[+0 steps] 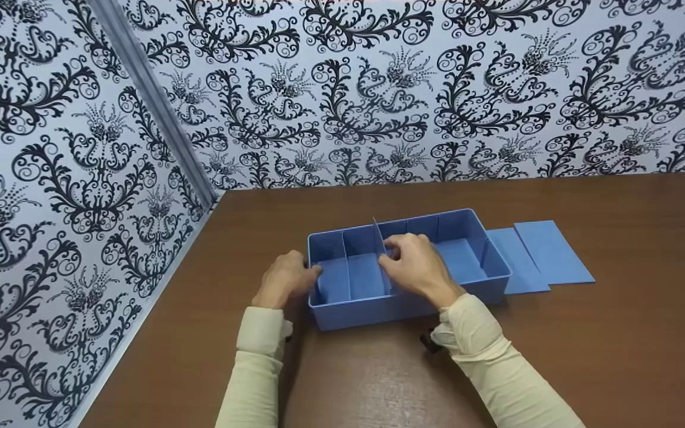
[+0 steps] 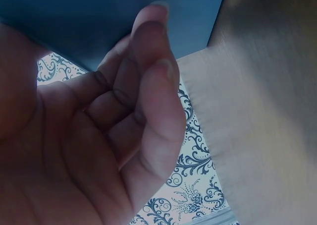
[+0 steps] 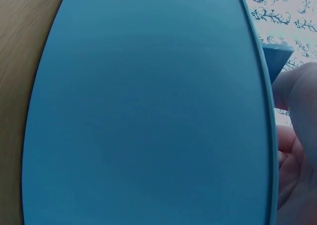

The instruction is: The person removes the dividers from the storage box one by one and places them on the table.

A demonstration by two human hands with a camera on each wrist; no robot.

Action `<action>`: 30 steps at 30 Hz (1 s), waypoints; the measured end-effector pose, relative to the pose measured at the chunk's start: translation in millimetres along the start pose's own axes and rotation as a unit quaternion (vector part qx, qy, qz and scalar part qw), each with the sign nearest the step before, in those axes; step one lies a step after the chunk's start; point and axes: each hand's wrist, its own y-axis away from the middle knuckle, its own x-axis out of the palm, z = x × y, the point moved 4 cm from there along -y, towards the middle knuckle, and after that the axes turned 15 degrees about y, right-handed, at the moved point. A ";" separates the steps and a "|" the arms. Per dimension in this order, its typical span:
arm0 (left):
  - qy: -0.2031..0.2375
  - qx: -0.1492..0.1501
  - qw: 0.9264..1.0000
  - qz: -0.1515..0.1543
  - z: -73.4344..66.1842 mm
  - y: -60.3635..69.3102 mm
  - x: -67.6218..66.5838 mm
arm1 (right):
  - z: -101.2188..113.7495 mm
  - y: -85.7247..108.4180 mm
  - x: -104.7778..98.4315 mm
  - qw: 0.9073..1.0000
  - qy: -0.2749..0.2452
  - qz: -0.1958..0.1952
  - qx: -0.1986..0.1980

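A long blue plastic box (image 1: 378,308) stands on the table, tilted a little to the viewer's line. My left hand (image 1: 288,279) holds its left end wall, thumb over the rim and fingers outside; the left wrist view shows those curled fingers (image 2: 161,101) against the blue wall. One thin blue divider (image 1: 346,267) stands across the box near the left end. My right hand (image 1: 417,264) reaches in from above and pinches a second divider (image 1: 380,249), whose far top corner rises above the rim. In the right wrist view the box's side fills most of the frame, hiding the fingertips.
Two flat blue panels (image 1: 553,252) lie overlapping on the brown table (image 1: 634,333), just right of the box. Patterned walls (image 1: 378,89) border the table at the back and left. Slot lines mark the box's inner back wall.
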 end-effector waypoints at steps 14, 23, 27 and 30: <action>0.006 -0.007 1.000 -0.001 1.0 -0.8 1.0 | 3.6 0.3 -4.6 1.000 -0.005 -0.009 0.006; 0.014 0.009 1.000 0.001 2.3 -1.1 1.2 | 5.6 0.7 -6.3 1.000 0.008 -0.026 -0.003; 0.016 0.011 1.000 -0.001 2.0 -1.7 1.4 | 5.9 1.0 -7.5 1.000 0.004 -0.022 0.003; 0.022 0.004 1.000 0.002 2.4 -1.6 1.6 | 7.2 0.9 -8.9 1.000 0.002 -0.024 0.003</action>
